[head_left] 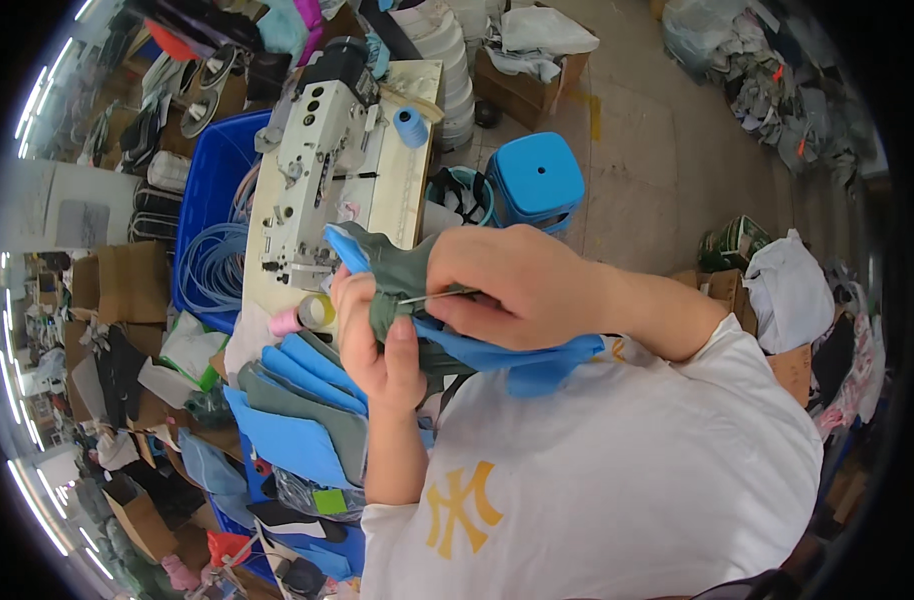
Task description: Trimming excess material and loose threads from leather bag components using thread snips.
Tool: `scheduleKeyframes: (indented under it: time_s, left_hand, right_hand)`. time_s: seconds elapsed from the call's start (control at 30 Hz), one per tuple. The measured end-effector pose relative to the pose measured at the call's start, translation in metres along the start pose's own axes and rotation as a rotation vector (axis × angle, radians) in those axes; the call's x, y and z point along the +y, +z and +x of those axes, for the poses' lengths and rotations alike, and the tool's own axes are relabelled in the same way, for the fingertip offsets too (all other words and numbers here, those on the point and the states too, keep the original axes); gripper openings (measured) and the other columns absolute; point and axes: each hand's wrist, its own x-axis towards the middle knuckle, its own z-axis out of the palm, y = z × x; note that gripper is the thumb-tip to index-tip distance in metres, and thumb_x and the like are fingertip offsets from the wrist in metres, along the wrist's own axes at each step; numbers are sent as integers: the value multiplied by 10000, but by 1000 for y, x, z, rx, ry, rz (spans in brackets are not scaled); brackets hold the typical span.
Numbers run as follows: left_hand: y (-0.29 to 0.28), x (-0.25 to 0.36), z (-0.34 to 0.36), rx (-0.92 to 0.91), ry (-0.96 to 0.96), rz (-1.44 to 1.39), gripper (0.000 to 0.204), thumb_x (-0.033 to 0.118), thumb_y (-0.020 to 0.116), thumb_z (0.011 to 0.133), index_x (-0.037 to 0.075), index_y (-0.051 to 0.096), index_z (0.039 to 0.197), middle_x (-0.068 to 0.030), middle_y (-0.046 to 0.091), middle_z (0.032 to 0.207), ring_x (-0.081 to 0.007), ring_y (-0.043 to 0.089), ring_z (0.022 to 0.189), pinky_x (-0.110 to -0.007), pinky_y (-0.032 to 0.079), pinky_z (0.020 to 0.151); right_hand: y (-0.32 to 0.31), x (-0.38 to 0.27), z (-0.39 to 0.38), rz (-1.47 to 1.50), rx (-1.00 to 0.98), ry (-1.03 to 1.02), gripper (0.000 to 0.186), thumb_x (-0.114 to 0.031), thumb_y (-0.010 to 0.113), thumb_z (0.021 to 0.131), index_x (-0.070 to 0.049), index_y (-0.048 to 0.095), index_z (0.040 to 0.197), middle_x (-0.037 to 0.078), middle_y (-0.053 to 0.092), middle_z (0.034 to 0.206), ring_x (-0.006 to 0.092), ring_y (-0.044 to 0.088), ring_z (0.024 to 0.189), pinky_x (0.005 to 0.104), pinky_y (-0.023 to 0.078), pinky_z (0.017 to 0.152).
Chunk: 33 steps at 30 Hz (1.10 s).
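A piece of dark green and blue fabric (402, 262) is bunched up in front of my chest, its blue side hanging below my right wrist. My left hand (381, 375) is closed on it, the thumb pressing against a gathered green fold. My right hand (522, 280) pinches a thin pointed metal tool (424, 297) whose tip meets that fold beside my left thumb. Its far end is hidden in my fingers, so its exact kind is unclear. Flat blue and green fabric pieces (292, 435) lie stacked to the left of my left forearm.
Just beyond my hands stands a white sewing machine (312, 160) on a pale table, with a blue thread cone (410, 127). A blue bin (202, 220) of coiled cord is left of it. A blue stool (540, 175) and a cardboard box (532, 80) stand on the floor beyond.
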Motion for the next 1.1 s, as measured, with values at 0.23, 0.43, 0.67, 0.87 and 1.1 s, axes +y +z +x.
scheduleKeyframes:
  time_s: [0.23,0.43,0.67,0.87,1.1]
  left_hand:
    - [25,11,20,-123,80,151,391,330,570,888,-41,611,1002,-117,643,1003,-259,574,979,-514,207,1130]
    - [37,15,32,-168,229,188,181,201,632,779,34,567,754,-125,647,923,-308,573,815,-516,299,1029]
    - [42,16,33,-152,280,200,181,195,641,764,40,549,757,-136,647,910,-316,574,794,-525,304,1029]
    - [38,16,32,-152,298,221,196,198,644,764,41,529,745,-143,649,912,-323,574,802,-538,307,1025]
    - [34,20,36,-113,275,135,198,202,630,738,43,517,705,-151,655,912,-322,571,796,-549,315,1005]
  right_hand:
    - [-27,11,-15,23,106,4,118,-104,697,873,-59,597,918,60,549,779,219,565,606,332,431,509]
    - [-44,12,-20,44,50,16,113,-123,701,874,-60,608,875,54,544,753,216,558,599,330,422,513]
    - [-53,8,-22,38,12,34,121,-133,703,869,-60,610,844,53,542,717,227,554,600,341,409,513]
    - [-57,2,-16,21,-77,103,131,-163,664,862,-67,584,823,86,578,729,296,598,683,405,460,593]
    - [-50,10,-10,110,-3,-65,99,-101,726,849,-56,639,861,48,568,734,218,551,606,337,407,505]
